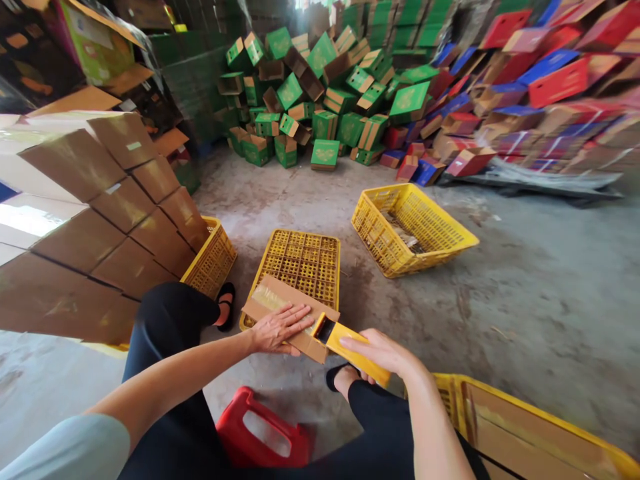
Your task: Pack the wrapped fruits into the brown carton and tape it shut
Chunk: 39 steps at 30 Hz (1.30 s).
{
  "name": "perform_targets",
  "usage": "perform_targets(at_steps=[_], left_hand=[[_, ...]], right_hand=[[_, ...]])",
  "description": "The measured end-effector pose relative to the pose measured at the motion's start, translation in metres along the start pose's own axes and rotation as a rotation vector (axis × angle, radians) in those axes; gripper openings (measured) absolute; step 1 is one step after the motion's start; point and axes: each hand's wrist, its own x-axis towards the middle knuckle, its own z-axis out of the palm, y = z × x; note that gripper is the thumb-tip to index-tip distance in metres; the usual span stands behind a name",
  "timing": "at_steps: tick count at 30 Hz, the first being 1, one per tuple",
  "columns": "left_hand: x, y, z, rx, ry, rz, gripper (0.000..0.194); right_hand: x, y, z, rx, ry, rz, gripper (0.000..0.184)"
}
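Note:
My left hand [281, 328] lies flat with fingers stretched out on a brown cardboard piece [267, 293], which has a strip of clear tape on it. The cardboard rests on the near end of an overturned yellow plastic crate [305, 257]. Wrapped round a yellow stapler-like hand tool [357, 348], my right hand [387, 353] holds its dark-windowed head against the cardboard's right end. My palm hides part of the tool's grip.
Beyond stands a yellow basket [425, 227] with scraps inside. Stacked brown cartons [107, 213] rise at left. A red plastic stool [265, 433] is between my legs. A yellow crate holding cardboard [525, 433] sits at lower right. Green boxes [325, 150] and red boxes [557, 83] are piled behind.

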Motion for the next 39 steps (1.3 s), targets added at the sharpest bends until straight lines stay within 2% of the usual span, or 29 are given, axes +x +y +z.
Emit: perform_targets(at_steps=[5,9,12,15,17,21,26,31,34,39], left_hand=[[-0.004,-0.021,-0.003,0.005,0.002,0.085,0.098],[-0.012,-0.057,-0.024,-0.039,-0.075,0.106,0.082],[-0.013,-0.068,-0.042,-0.051,-0.138,0.064,0.081],[-0.006,-0.054,-0.043,-0.048,-0.148,0.052,0.097],[-0.001,-0.037,-0.034,-0.05,-0.138,0.059,0.107],[0.003,-0.015,-0.017,-0.042,-0.062,-0.032,0.118],[0.002,-0.016,-0.02,-0.067,-0.072,-0.026,0.122],[0.006,-0.016,-0.026,-0.086,-0.1,-0.056,0.118],[0.006,-0.015,-0.027,-0.095,-0.119,-0.072,0.117],[0.008,-0.008,-0.026,-0.062,-0.137,-0.094,0.116]], right_hand=[[0.004,-0.003,0.013,0.087,-0.007,-0.031,0.048],[0.014,-0.021,0.027,0.169,0.008,-0.054,0.049],[0.023,-0.035,0.032,0.168,0.013,-0.081,0.049],[0.028,-0.038,0.032,0.145,0.012,-0.087,0.05],[0.029,-0.034,0.032,0.133,0.021,-0.083,0.051],[0.026,-0.028,0.036,0.141,0.04,-0.088,0.05],[0.018,-0.032,0.038,0.167,0.037,-0.081,0.045],[-0.003,-0.025,0.027,0.114,0.072,-0.072,0.036],[-0.009,-0.014,0.022,0.12,0.082,-0.052,0.04],[-0.001,-0.002,0.023,0.138,0.071,-0.045,0.045]])
